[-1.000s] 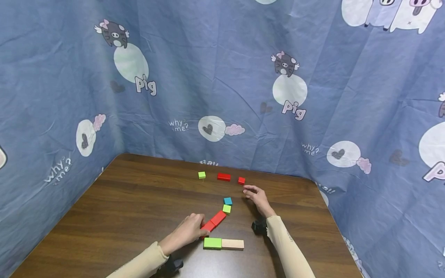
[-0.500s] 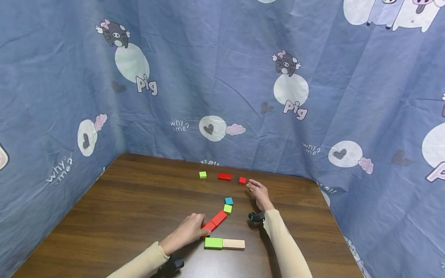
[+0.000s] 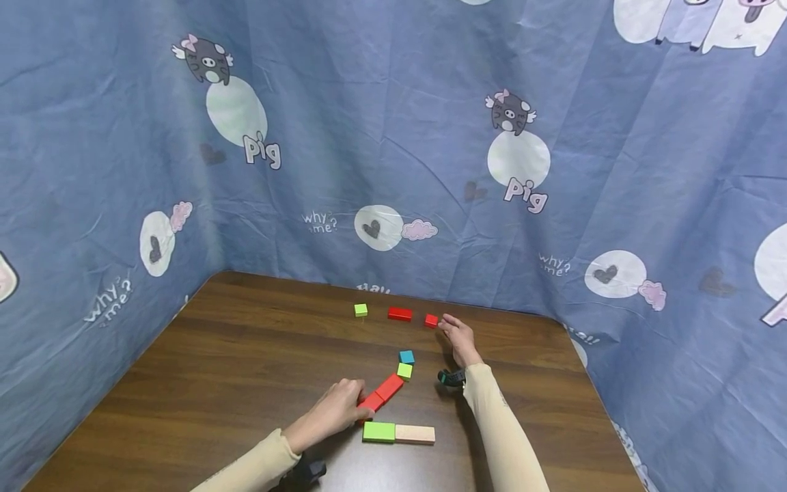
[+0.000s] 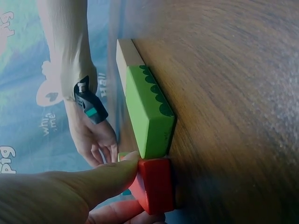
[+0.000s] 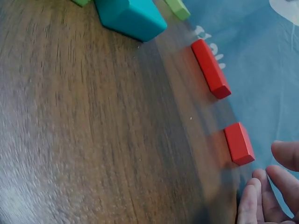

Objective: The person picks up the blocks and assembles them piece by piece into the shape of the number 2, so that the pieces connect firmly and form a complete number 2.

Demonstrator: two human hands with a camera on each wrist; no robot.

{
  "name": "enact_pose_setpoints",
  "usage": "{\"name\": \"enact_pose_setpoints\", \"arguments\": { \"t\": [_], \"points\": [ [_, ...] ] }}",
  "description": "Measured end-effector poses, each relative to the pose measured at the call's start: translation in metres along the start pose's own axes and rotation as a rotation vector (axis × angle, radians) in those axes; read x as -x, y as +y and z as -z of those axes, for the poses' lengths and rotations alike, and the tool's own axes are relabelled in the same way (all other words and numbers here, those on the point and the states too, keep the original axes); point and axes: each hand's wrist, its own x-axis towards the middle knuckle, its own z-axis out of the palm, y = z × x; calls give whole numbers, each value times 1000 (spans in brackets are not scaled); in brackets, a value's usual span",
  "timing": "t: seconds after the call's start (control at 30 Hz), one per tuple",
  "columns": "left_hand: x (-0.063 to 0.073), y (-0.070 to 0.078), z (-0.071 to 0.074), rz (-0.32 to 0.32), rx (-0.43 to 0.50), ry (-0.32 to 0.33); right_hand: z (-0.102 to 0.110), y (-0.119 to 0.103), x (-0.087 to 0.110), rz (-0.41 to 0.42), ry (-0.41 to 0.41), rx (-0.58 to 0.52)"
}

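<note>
My left hand point(image 3: 332, 410) pinches the near red block point(image 4: 158, 186) between thumb and fingers, on the table. A second red block point(image 3: 390, 387) continues from its far end in a slanting row, followed by a light green cube point(image 3: 404, 371) and a blue block point(image 3: 406, 357). Right at the held block's end, in the left wrist view, stands a green block point(image 4: 147, 109) with scalloped dark green marks. My right hand point(image 3: 460, 342) is at the back of the table, fingers loosely bent and holding nothing, beside a small red block point(image 5: 239, 144).
A plain wooden block point(image 3: 415, 434) lies end to end with the green one near the front. Along the back are a longer red block point(image 3: 399, 313) and another light green block point(image 3: 361, 310). A blue patterned curtain point(image 3: 381, 171) hangs behind the brown table point(image 3: 246, 369).
My right hand has reached farther back and stands beside the small red block. The left hand keeps its hold on the near red block, and the blocks stay in place.
</note>
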Motion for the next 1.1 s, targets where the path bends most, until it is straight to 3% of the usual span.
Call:
{"name": "enact_pose_setpoints", "arguments": {
  "t": [0.2, 0.4, 0.6, 1.1],
  "points": [
    [1, 0, -1, -8, -1, -4, -1, 0, -1, 8, 3, 104],
    [3, -1, -3, -15, 0, -4, -1, -1, -2, -6, -55, 237],
    [2, -1, -2, -24, 1, 7, -5, -6, -3, 3, -77, 301],
    [1, -2, -1, -18, -7, 7, -14, -1, -9, 68, 23, 349]
  ]
}}
